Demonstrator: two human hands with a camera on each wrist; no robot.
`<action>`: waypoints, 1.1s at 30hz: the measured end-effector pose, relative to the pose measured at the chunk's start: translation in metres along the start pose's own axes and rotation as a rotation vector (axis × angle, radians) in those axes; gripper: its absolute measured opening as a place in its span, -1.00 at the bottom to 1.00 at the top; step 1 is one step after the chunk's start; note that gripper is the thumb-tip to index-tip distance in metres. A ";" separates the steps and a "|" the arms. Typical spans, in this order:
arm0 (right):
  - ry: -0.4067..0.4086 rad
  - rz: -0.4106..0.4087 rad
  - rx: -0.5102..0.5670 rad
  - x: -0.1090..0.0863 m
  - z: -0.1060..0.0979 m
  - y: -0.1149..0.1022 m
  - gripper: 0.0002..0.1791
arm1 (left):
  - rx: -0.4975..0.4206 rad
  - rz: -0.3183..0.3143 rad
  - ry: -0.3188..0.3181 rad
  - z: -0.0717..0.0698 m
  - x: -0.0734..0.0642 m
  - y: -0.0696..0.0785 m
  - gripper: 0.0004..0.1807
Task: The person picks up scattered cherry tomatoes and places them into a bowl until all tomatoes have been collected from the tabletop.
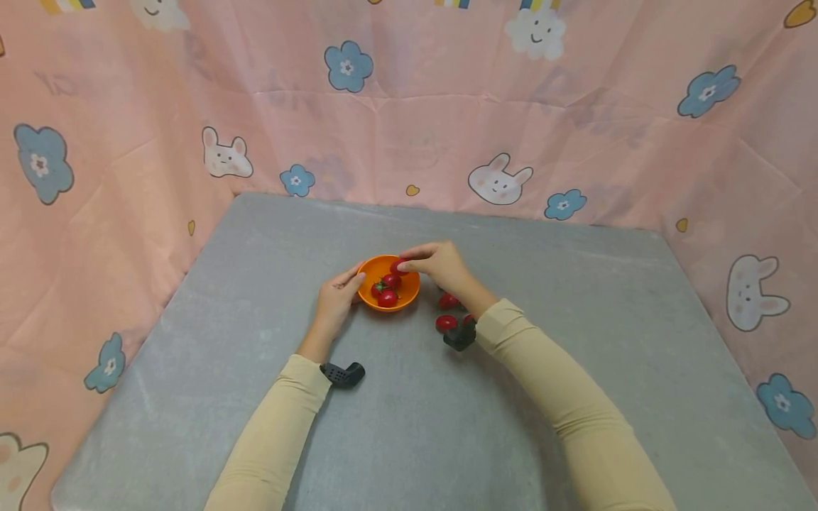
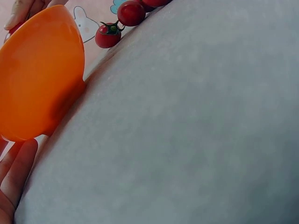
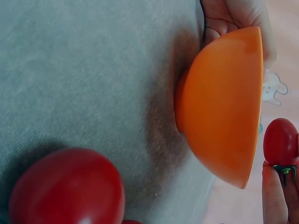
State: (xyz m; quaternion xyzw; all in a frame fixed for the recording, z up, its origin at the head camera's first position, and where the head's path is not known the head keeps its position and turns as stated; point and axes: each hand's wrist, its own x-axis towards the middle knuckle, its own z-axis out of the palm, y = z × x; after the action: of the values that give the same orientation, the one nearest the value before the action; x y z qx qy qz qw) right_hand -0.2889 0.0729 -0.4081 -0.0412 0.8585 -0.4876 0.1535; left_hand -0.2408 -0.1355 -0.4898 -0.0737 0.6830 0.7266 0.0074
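An orange bowl [image 1: 411, 292] stands on the grey table, holding several red cherry tomatoes [image 1: 387, 299]. My left hand [image 1: 335, 304] grips its left side, thumb over the rim and fingers against the outer wall. Over the bowl's far right rim, my right hand [image 1: 445, 267] pinches one cherry tomato [image 3: 280, 141] with its green stem end showing. In the right wrist view this tomato is just above the rim, clear of the bowl's wall. The bowl's inside is hidden in both wrist views.
To the right of the bowl, more cherry tomatoes [image 1: 446, 323] lie on the table [image 1: 396, 426], partly covered by my right wrist and its black camera [image 1: 460, 336]. A pink printed curtain [image 1: 409, 135] hangs behind the table and along its sides.
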 end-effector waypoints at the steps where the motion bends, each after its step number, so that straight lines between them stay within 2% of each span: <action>1: 0.002 0.000 -0.003 0.000 0.001 -0.001 -0.65 | 0.002 0.004 0.000 0.000 0.000 0.000 -0.54; 7: -0.003 0.003 -0.002 0.001 0.005 -0.004 -0.63 | -0.007 0.017 -0.002 0.000 0.000 0.000 -0.55; 15: -0.013 -0.010 -0.020 0.002 0.009 -0.007 -0.63 | -0.007 0.002 0.002 0.000 -0.001 0.000 -0.54; 24: 0.001 -0.017 0.006 0.004 0.014 -0.010 -0.65 | 0.028 -0.002 -0.011 -0.001 0.001 -0.002 -0.54; 33: -0.018 -0.046 -0.075 0.008 0.022 -0.013 -0.64 | 0.031 -0.008 -0.015 -0.002 0.001 -0.002 -0.54</action>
State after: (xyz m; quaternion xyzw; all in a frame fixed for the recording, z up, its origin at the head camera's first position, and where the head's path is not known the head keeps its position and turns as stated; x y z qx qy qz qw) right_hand -0.2912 0.0465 -0.4095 -0.0711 0.8734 -0.4583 0.1485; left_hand -0.2416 -0.1372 -0.4917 -0.0709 0.6939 0.7164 0.0164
